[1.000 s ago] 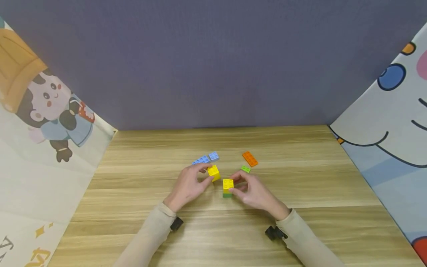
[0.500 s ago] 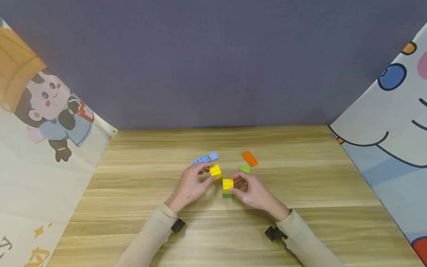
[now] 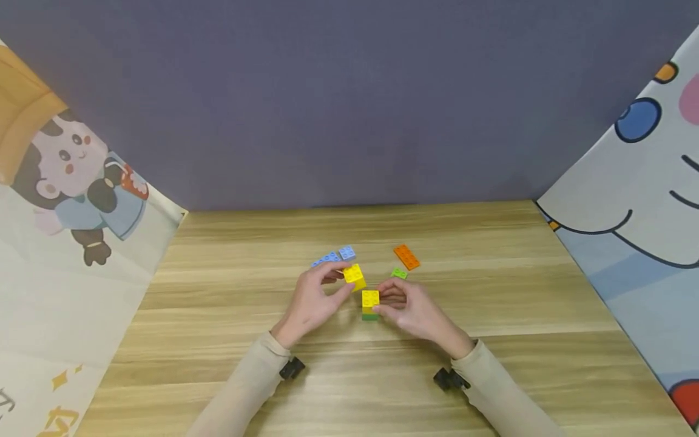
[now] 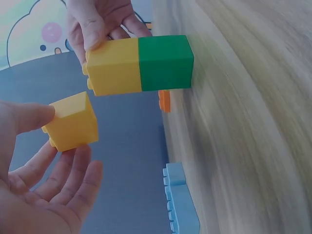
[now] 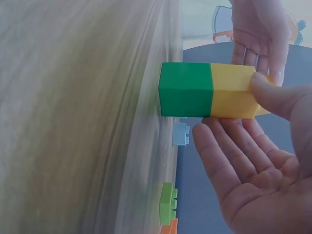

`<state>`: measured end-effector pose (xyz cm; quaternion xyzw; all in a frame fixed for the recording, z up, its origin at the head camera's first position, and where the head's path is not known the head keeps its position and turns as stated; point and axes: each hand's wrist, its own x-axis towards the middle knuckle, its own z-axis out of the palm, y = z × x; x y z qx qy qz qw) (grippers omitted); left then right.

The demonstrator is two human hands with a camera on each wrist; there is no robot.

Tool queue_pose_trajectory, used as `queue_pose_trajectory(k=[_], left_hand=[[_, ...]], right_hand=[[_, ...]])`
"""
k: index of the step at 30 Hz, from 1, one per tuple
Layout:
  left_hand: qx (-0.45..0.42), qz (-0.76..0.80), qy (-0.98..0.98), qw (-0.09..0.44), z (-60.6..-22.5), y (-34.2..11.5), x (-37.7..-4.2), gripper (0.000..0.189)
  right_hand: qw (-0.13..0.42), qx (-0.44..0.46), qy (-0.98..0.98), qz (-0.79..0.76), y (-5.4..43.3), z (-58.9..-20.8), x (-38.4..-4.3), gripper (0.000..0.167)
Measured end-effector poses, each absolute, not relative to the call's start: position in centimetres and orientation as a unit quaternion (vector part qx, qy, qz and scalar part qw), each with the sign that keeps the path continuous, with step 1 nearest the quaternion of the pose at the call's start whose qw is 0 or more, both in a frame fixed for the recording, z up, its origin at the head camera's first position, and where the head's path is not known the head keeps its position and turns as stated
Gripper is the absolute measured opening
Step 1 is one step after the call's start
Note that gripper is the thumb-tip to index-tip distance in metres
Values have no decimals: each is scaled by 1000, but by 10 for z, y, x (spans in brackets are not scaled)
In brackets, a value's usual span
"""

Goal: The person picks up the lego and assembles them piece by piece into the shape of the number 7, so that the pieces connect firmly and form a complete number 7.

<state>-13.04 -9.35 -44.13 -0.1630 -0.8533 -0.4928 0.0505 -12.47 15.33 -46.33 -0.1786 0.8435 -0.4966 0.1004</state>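
My left hand [image 3: 317, 297] pinches a square yellow brick [image 3: 355, 277] between thumb and fingers, raised off the table and tilted. In the left wrist view, the studs of this yellow brick [image 4: 74, 122] face left. Just to its right, my right hand [image 3: 417, 312] holds the yellow upper brick [image 3: 370, 298] of an upright two-brick stack. Under that is a green brick [image 5: 186, 89], joined flush to it. A small gap separates the loose brick from the stack. Whether the green brick touches the table is hard to tell.
Beyond my left hand lie a long light-blue brick [image 3: 326, 259] and a square light-blue brick [image 3: 347, 252]. A lime-green brick [image 3: 400, 273] and a flat orange brick [image 3: 406, 257] lie behind my right hand. A grey panel [image 3: 349, 109] stands along the table's back edge.
My left hand has carried its yellow brick slightly to the right, closer to the stack. My right hand and the stack stay nearly still. The head view has shifted a little.
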Motion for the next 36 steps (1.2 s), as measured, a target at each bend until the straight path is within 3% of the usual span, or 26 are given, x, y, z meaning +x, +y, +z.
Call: queue_pose_trajectory(k=[19, 36], left_hand=[[-207, -514, -832, 22, -438, -87, -122, 37], [-234, -502, -832, 34, -440, -82, -121, 38]], right_hand=[[103, -178, 840, -503, 154, -465, -127, 38], [110, -176, 837, -506, 157, -467, -129, 39]])
